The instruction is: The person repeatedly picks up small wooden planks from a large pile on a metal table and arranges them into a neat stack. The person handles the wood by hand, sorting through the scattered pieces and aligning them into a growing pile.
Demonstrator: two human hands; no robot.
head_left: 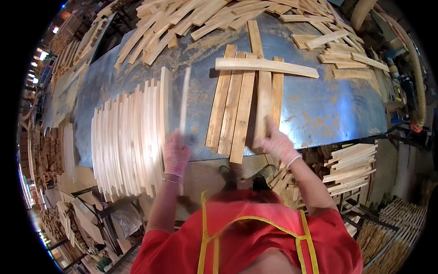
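Note:
My gloved left hand (176,154) is closed around a narrow wooden slat (185,100), which stands on edge and is blurred by motion. Just left of it, a row of pale slats (130,137) stands on edge, packed side by side. My gloved right hand (279,145) grips the near end of a wooden board (263,98). Several flat boards (237,107) lie beside that board, pointing away from me. One crosswise board (269,67) rests over their far ends.
The metal table (182,55) carries sawdust and a large heap of loose boards (200,13) at its far side. More short boards (344,55) lie at the far right, near a ribbed hose (417,82). Below the right edge stands a stack of slats (351,166).

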